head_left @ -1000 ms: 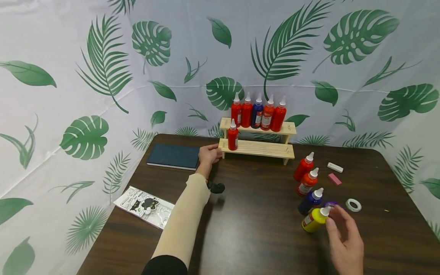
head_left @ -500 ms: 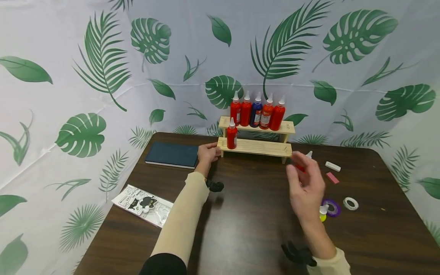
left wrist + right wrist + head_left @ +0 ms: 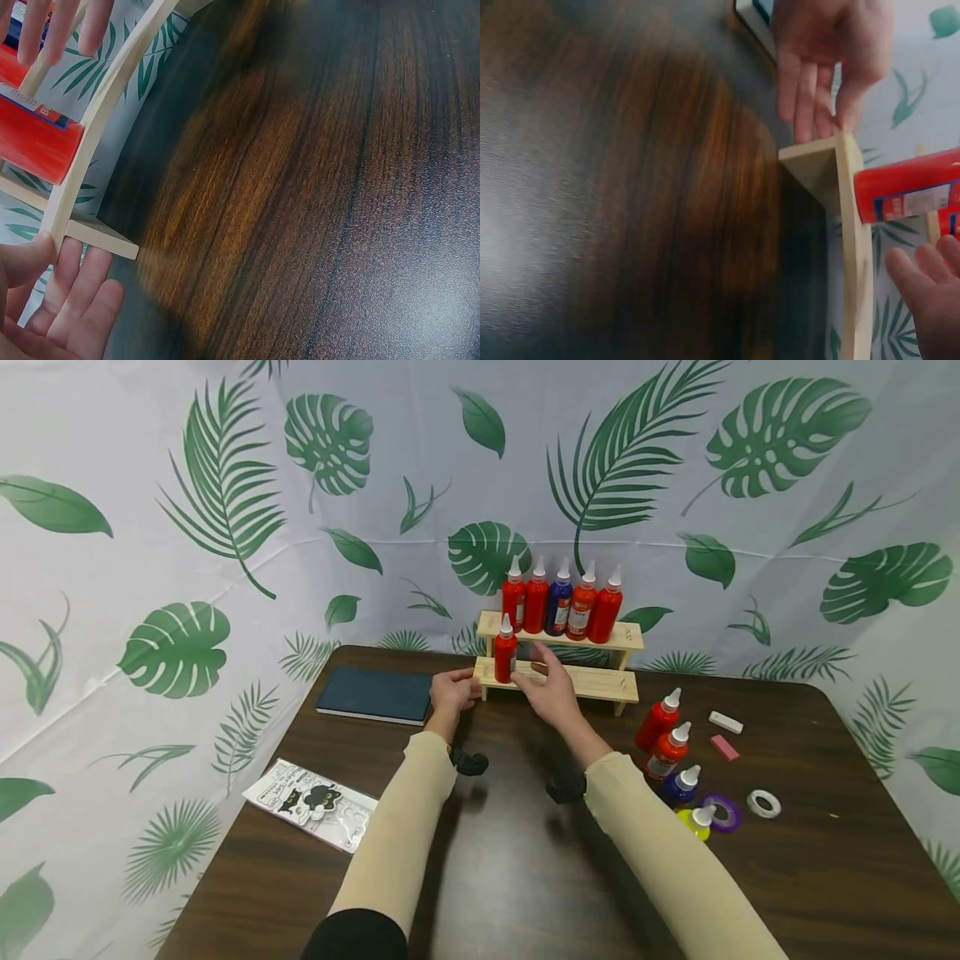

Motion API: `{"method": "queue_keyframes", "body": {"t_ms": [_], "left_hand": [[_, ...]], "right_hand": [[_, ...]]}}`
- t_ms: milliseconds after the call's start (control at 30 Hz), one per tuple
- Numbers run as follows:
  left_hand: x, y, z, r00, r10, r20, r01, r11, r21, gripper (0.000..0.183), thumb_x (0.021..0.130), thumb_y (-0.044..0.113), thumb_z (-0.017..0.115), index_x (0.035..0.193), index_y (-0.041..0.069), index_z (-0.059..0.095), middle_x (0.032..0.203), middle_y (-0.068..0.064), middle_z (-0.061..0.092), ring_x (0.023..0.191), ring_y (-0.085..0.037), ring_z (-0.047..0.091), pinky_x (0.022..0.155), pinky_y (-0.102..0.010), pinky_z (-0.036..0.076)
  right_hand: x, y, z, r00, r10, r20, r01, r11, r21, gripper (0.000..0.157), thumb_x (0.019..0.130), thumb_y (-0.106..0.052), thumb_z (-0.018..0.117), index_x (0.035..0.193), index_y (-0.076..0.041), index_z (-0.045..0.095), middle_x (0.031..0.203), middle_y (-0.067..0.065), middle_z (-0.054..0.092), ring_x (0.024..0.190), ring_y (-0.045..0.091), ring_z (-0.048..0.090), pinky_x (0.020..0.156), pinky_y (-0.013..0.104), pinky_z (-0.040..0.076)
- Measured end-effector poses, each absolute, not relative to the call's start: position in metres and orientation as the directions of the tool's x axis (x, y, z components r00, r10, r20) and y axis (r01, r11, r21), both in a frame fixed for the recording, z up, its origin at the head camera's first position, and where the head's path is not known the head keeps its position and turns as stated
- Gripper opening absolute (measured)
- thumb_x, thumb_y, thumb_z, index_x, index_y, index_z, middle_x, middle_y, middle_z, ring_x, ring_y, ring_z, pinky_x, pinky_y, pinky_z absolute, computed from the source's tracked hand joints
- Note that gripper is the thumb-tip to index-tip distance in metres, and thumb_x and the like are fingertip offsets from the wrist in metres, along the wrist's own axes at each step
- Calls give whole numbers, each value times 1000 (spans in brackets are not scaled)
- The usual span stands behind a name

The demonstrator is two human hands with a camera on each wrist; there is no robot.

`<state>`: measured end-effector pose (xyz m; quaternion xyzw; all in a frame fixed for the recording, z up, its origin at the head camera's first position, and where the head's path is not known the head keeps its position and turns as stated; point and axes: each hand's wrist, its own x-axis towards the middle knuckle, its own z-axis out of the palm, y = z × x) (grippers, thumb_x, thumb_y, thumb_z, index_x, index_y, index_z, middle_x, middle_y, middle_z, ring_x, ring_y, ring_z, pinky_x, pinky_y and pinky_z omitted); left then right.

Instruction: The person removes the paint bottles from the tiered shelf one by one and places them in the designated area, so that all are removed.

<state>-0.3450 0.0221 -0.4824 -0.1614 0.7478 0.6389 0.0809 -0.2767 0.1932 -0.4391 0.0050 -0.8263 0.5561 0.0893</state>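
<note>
A two-step wooden rack (image 3: 592, 682) stands at the back of the table. My left hand (image 3: 452, 692) holds the left end of its lower step, thumb on top and fingers underneath, as the left wrist view shows. A red squeeze bottle (image 3: 505, 660) with a white nozzle stands upright on that step, near its left end. Just right of this bottle is my right hand (image 3: 552, 689), thumb and fingers spread, with a gap between fingertips and bottle in the right wrist view. Several red bottles and a blue bottle (image 3: 558, 608) fill the upper step.
On the right stand two red bottles (image 3: 664, 755), a blue bottle (image 3: 681, 786) and a yellow bottle (image 3: 696, 823). Beside them lie a purple tape roll (image 3: 733, 821), a white roll (image 3: 777, 806), a pink block (image 3: 723, 747) and a white block (image 3: 726, 722). A dark notebook (image 3: 375, 693) and a cat-print packet (image 3: 315, 806) lie left.
My right hand has moved from beside the yellow bottle, up and left, to the red bottle on the lower step. The left hand stays on the rack.
</note>
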Motion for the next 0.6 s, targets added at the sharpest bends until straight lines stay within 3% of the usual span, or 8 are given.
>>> {"method": "queue_keyframes", "body": {"t_ms": [200,433,600], "left_hand": [[-344,23,-478,-942,-127,-311,-328,141,934,25,88,14,69,112,10,72,92,-10,74,83,-22,72,73,-35,57],[-347,20,-481,-935,-136,-328,-346,140,928,23,87,14,70,110,11,73,89,-9,74,80,-21,72,71,-36,58],[-347,19,-483,-930,-136,-342,-360,150,921,24,87,15,71,110,12,73,88,-9,74,76,-19,72,67,-34,58]], "right_hand": [[-301,184,-436,-992,66,105,-68,417,-906,71,94,-23,62,152,-13,23,151,14,35,135,33,38,106,47,37],[-313,164,-425,-994,56,99,-59,491,-869,66,96,-25,59,152,-17,26,146,13,42,128,30,45,108,46,35],[-314,155,-425,-985,130,116,-34,512,-858,58,96,-23,59,148,-13,35,141,14,48,124,29,48,107,45,37]]}}
